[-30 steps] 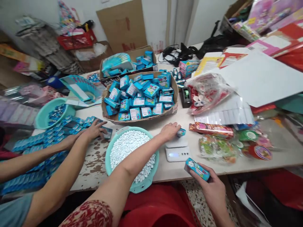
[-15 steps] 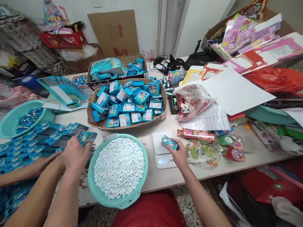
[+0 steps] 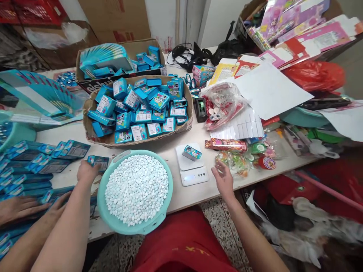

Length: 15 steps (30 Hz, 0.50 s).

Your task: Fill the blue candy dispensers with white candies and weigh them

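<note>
My left hand [image 3: 87, 172] grips a small blue candy box [image 3: 98, 161] at the table, between rows of similar boxes [image 3: 74, 149] and the bowl. Beside it stands a mint-green bowl [image 3: 102, 207] filled with small white candies [image 3: 137, 190]. A blue candy box [image 3: 192, 153] with an opening in its top lies on the white kitchen scale [image 3: 194, 178]. Just right of the scale, my right hand [image 3: 224, 177] is open, fingers apart, holding nothing.
Another person's hands [image 3: 22, 207] rest among the boxes at left. Behind the bowl, a cardboard tray [image 3: 136, 142] holds many blue boxes. Wrapped sweets [image 3: 236, 162], a tape dispenser [image 3: 201, 110] and a white sheet [image 3: 273, 96] occupy the right side.
My right hand has let go of the candy box, now on the scale, and drawn slightly away. My left hand has lowered its box toward the table. The view has shifted right.
</note>
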### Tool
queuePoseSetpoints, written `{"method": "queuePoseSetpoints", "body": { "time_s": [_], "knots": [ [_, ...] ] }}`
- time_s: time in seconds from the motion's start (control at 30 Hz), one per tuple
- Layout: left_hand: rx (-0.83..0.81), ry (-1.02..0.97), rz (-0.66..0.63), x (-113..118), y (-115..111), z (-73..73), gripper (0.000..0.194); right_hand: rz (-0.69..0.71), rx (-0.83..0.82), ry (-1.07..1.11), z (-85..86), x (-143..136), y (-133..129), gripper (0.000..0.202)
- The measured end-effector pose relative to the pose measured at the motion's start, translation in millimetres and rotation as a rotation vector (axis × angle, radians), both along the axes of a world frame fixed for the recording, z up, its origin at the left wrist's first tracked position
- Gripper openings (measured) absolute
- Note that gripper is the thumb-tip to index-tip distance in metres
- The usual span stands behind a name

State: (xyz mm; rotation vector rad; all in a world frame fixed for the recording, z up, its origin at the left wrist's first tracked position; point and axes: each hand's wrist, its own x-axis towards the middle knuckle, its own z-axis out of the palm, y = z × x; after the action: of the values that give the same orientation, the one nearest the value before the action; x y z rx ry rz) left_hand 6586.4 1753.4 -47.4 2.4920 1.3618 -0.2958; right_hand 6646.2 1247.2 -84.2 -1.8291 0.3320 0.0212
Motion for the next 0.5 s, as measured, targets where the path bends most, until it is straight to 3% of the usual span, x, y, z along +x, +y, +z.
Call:
{"method": "queuePoseSetpoints", "body": {
  "time_s": [0.1, 0.2, 0.27, 0.37, 0.43, 0.5],
  "knots": [
    [0.121, 0.051, 0.049, -3, -13, 14.4, 0.070, -0.098, -0.041, 0.050, -0.5, -19, -24, 0.053],
    [0.250, -0.045, -0.099, -4, -48, 31.0, 0.053, -0.147, -0.058, 0.077, -2.9, -33, -36, 0.051],
    [0.151, -0.069, -0.281, -4, -81, 33.0, 0.045, -0.163, -0.056, 0.080, -5.2, -39, -37, 0.050],
    [-0.080, 0.024, -0.604, -4, -129, 23.9, 0.041, -0.168, -0.041, 0.081, -8.5, -42, -33, 0.050],
    [-0.117, 0.109, -0.707, -4, -149, 17.8, 0.037, -0.156, -0.025, 0.082, -9.9, -42, -29, 0.050],
    [-0.126, 0.157, -0.726, -3, -156, 16.5, 0.030, -0.138, -0.012, 0.083, -10.5, -43, -27, 0.048]
  ]
}}
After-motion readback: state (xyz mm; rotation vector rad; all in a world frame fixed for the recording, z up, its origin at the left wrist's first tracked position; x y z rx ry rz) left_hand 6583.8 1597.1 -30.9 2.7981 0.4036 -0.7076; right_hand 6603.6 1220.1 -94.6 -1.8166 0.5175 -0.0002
